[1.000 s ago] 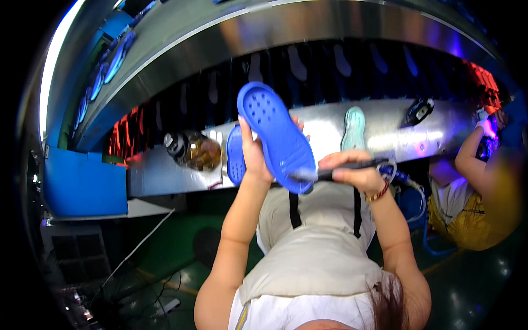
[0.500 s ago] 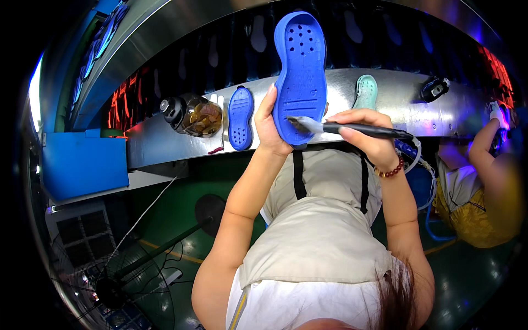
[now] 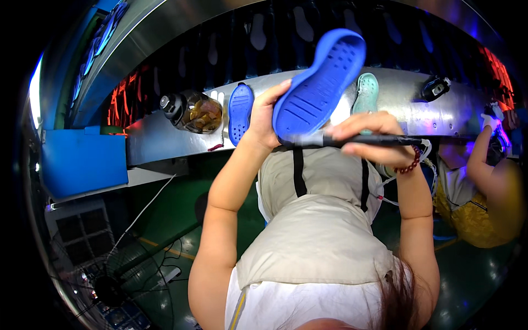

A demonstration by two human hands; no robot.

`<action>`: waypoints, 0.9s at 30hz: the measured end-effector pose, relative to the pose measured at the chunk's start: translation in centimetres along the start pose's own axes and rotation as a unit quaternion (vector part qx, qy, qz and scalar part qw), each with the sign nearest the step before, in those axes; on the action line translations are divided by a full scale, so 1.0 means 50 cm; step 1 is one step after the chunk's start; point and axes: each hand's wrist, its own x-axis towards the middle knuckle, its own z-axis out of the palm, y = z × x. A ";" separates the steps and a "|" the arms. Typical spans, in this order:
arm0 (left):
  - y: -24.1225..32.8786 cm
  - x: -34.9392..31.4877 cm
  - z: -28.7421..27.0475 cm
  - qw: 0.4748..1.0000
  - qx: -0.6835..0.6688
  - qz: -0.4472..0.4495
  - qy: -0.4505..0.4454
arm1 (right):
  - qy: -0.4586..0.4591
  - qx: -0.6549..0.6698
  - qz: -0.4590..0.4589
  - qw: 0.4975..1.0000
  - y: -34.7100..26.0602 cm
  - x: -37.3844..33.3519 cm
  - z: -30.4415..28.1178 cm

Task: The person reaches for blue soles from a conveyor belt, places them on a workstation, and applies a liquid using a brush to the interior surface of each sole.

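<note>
My left hand (image 3: pixel 267 118) grips a large blue shoe sole (image 3: pixel 319 91) by its near left edge. The sole is tilted, its toe end with the holes leaning up and to the right. In my right hand (image 3: pixel 374 137) is a brush (image 3: pixel 344 141) with a black handle, held almost level. Its pale bristle end, blurred by motion, lies at the near edge of the sole; whether it touches cannot be made out. A tube runs from the handle's rear end. Left of my left hand a smaller blue sole (image 3: pixel 240 114) lies on the metal bench (image 3: pixel 154 140).
A dark-capped clear bottle (image 3: pixel 195 113) with brown contents lies at the bench's left. A mint-green sole (image 3: pixel 366 93) and a small black object (image 3: pixel 435 88) are on the right. Behind runs a dark conveyor with sole shapes. A co-worker's arm (image 3: pixel 481 146) shows at far right; a fan (image 3: pixel 107 289) stands lower left.
The large blue sole has tipped to the right and come round to an angle. The brush has shifted from its inner face to its near edge, and my right hand has moved slightly right.
</note>
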 end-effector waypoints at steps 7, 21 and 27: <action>-0.009 -0.011 0.016 0.961 0.171 -0.140 0.168 | -0.225 -0.115 0.006 0.968 -0.017 0.010 -0.038; -0.011 -0.027 0.016 0.904 0.353 -0.165 0.173 | -0.211 -0.190 0.073 0.956 0.017 0.009 -0.086; -0.033 -0.010 -0.038 0.961 0.124 -0.153 0.192 | 0.004 -0.064 0.154 0.986 0.019 0.003 -0.068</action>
